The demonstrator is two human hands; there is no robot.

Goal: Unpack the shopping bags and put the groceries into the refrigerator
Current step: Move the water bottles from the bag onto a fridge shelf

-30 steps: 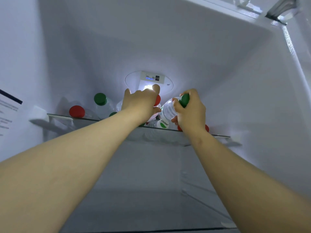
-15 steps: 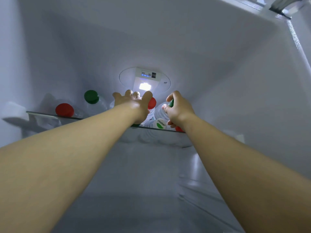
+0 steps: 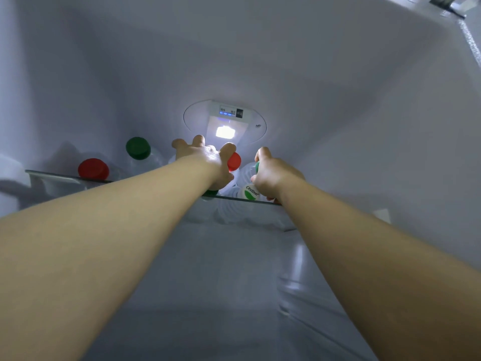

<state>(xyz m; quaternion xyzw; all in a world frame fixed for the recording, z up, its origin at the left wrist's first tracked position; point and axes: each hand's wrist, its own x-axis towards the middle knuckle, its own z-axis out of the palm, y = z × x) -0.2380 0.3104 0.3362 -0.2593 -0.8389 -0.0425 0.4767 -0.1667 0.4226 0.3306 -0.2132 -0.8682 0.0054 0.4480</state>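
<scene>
Since a second ago your two arms have reached deeper into the refrigerator (image 3: pixel 351 105), and the printed sticker on its left wall has slid out of view. Your right hand (image 3: pixel 273 175) now covers most of the green cap (image 3: pixel 257 166) it holds, so only a sliver shows past the fingers.

That right hand is curled round the neck of a clear water bottle (image 3: pixel 244 174), which sits at the right end of the glass shelf (image 3: pixel 65 177), deep inside. Most of the bottle is hidden by your hand and wrist. Just below the hand a white-and-green label (image 3: pixel 251 192) reads "Cestbon".

Your left hand (image 3: pixel 205 162) lies just beside it, fingers spread wide and closed on nothing I can see, its thumb against a red cap (image 3: pixel 234 161). The palm hides whatever is under it. Another bit of green (image 3: pixel 209 193) peeks out beneath the wrist at the shelf edge.

Further left on the same shelf stand apart a green-capped bottle (image 3: pixel 138 148) and a red-capped bottle (image 3: pixel 93 168). Their clear bodies blur into the wall, and I cannot tell whether they stand or lie.

Behind your hands a lamp (image 3: pixel 226 132) glows, with a small control panel (image 3: pixel 230 112) above it. Its writing is too small to read. Both forearms fill the lower view and are cut off at the frame edge.
</scene>
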